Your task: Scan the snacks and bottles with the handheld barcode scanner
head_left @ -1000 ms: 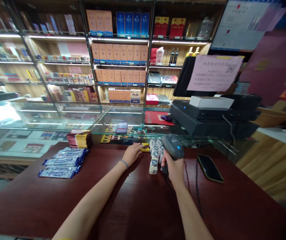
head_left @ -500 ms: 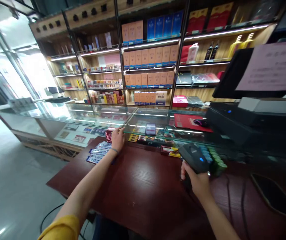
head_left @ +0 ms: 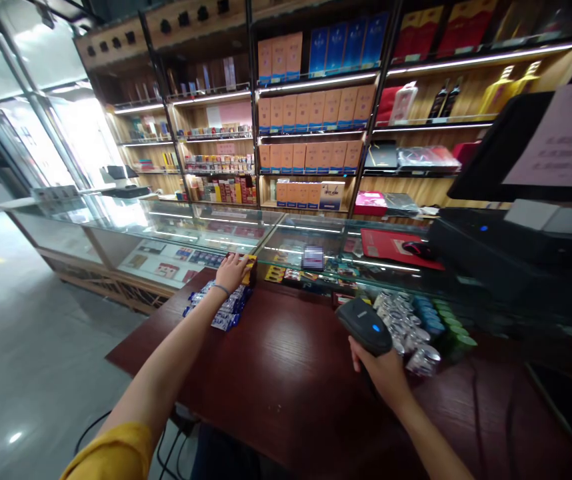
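Note:
In the head view my right hand is wrapped round the grip of a black barcode scanner with a lit blue spot on its top. The scanner is held above the dark wooden desk, beside rows of small clear-wrapped tubs or rolls. My left hand reaches forward, fingers stretched out over the stacked red and yellow packs at the desk's far left edge. Its palm hides part of that stack. Just below it lie several blue and white sachets.
Beyond the desk stands a glass display counter with a small pixelated device on it. Black checkout equipment fills the right side. Green-topped rolls stand near the scanner. Shelves of orange boxes line the back wall.
The view has shifted, with the scene sliding right. My right hand has brought the scanner left, uncovering clear-wrapped items. My left hand's fingers look more spread over the packs, whose yellow side now shows.

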{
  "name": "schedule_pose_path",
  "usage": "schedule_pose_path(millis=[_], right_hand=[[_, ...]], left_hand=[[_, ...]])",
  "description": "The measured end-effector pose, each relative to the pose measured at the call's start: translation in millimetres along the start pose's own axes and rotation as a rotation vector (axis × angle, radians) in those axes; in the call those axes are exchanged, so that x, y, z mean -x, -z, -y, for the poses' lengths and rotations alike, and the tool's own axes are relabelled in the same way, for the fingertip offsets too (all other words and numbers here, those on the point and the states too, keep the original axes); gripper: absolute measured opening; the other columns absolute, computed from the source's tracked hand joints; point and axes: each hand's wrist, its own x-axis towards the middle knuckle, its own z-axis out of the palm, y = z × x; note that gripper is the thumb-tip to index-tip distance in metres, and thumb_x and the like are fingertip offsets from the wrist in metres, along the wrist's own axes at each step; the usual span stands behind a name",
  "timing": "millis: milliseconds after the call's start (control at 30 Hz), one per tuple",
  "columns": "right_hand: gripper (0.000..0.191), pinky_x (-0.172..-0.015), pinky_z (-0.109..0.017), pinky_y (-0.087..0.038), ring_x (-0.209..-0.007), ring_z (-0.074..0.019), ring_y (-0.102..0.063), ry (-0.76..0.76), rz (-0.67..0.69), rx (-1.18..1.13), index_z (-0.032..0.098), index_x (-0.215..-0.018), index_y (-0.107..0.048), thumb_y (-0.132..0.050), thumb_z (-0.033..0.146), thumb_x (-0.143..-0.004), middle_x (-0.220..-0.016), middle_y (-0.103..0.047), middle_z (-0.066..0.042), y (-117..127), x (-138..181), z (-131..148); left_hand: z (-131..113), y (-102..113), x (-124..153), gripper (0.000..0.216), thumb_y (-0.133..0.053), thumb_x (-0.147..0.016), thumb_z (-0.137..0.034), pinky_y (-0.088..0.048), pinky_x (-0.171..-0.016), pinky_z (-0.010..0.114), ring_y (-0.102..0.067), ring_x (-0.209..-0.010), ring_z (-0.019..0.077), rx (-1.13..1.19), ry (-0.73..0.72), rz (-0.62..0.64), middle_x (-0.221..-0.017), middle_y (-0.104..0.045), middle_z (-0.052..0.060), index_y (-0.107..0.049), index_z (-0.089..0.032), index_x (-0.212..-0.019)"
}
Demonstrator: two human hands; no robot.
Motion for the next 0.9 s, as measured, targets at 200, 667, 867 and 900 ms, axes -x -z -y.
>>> schedule_pose_path(millis=[200,667,867,900], right_hand=[[0.039,-0.052,-0.028,-0.046,-0.045,-0.0152,-0.053,-0.006,-0.015,-0.059,0.024,-0.064,-0.054,-0.069,0.051,-0.087,-0.049,-0.055,0.002,-0.1,-0.8,-0.4],[0.036,-0.051,-0.027,-0.047,-0.047,-0.0146,-0.054,0.040,-0.052,-0.064,0.024,-0.064,-0.052,-0.066,0.046,-0.089,-0.051,-0.055,0.002,4.5,4.2,-2.7],[0.033,-0.052,-0.027,-0.049,-0.046,-0.0143,-0.055,0.055,-0.111,-0.066,0.025,-0.068,-0.051,-0.066,0.046,-0.090,-0.055,-0.056,0.003,6.7,2.4,-5.8],[0.030,-0.051,-0.027,-0.049,-0.046,-0.0146,-0.054,0.042,-0.117,-0.059,0.025,-0.073,-0.052,-0.066,0.046,-0.090,-0.055,-0.056,0.003,6.9,1.8,-6.9]], left_hand=[[1.8,16.4,4.6,0.043,-0.055,-0.095,-0.015,-0.046,-0.104,0.040,-0.059,-0.125,0.0292,0.053,-0.070,0.046,-0.132,-0.065,0.014,-0.065,-0.031,-0.134],[-183.1,-17.8,51.2,0.025,-0.064,-0.095,-0.042,-0.052,-0.087,0.028,-0.066,-0.096,0.0190,1.524,0.464,-0.444,-0.104,-0.072,0.006,-0.068,-0.020,-0.106],[-232.2,-38.8,72.0,0.031,-0.077,-0.087,-0.031,-0.057,-0.085,0.030,-0.071,-0.088,0.0140,2.190,0.799,-0.225,-0.108,-0.073,0.003,-0.061,-0.024,-0.113],[-233.8,-40.1,74.1,0.030,-0.077,-0.087,-0.027,-0.057,-0.089,0.032,-0.072,-0.090,0.0140,2.229,0.832,-0.214,-0.108,-0.074,0.003,-0.060,-0.024,-0.112]])
